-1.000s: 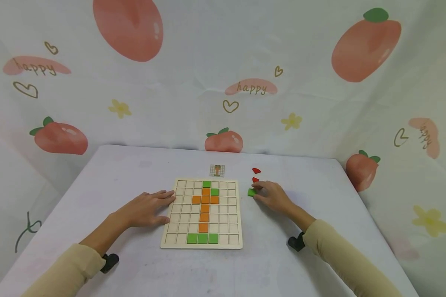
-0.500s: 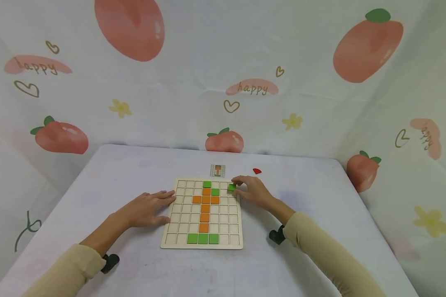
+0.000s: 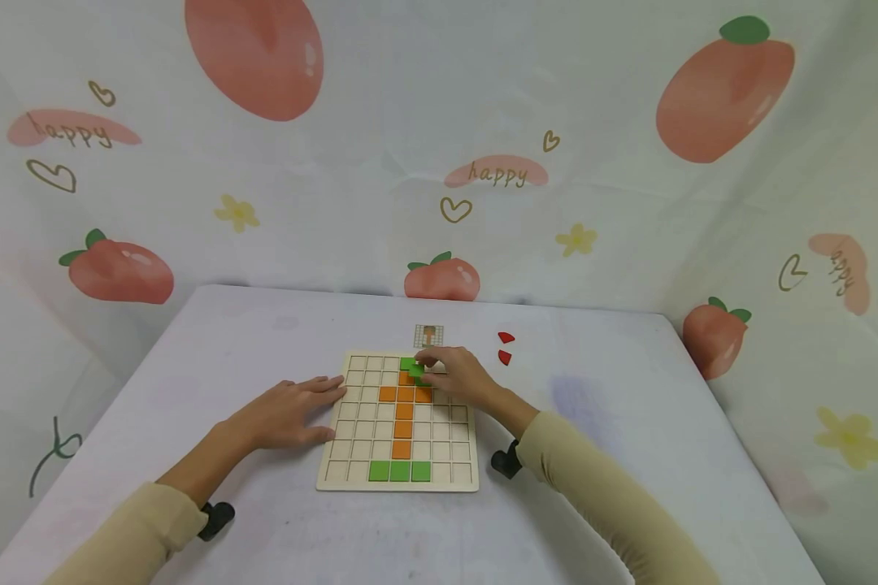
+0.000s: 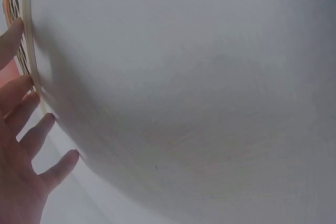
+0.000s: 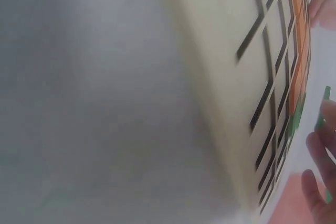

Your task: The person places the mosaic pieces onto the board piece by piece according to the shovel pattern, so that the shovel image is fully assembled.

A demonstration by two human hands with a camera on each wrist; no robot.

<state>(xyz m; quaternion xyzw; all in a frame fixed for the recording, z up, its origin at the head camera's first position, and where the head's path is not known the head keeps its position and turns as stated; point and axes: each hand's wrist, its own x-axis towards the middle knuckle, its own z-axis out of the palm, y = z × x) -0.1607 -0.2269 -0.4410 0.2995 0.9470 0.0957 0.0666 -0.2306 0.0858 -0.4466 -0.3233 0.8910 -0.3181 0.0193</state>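
A pale wooden grid board lies on the table, with orange square tiles in a cross shape and green square tiles in its bottom row. My right hand pinches a green tile between thumb and fingers over the top rows of the board. In the right wrist view that green tile stands tilted at the fingertips, above the board. My left hand rests at the board's left edge with fingers spread; the left wrist view shows its fingertips along the rim.
Two red quarter-round pieces lie on the table to the right of the board. A small card with a printed grid picture lies just behind it. A fruit-patterned cloth hangs beyond the table's back edge.
My right hand has picked up the green tile from beside the red pieces and carried it left over the board's top rows. The left hand has stayed at the board's edge.
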